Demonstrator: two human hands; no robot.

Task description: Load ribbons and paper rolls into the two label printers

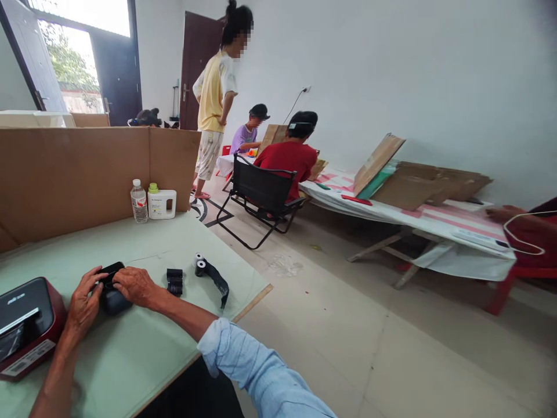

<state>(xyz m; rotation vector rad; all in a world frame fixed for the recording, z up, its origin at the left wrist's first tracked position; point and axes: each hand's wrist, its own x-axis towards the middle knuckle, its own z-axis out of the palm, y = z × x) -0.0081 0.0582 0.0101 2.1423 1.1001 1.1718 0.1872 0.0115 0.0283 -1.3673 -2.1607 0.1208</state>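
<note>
On green tabletop (130, 360) above tiles (322, 348), left grip (85, 301) and right grip (136, 284) clasp black device (115, 303).

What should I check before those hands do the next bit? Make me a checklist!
1. Left hand and right hand both at the dark device: ok.
2. Inside of the device easy to see: cannot tell, fingers are in the way.
3. Black strip wound up: not ok, it trails over the green tabletop.
4. Clear bottle upright and capped: ok.
5. Right sleeve pushed back from the hand: ok.
</note>
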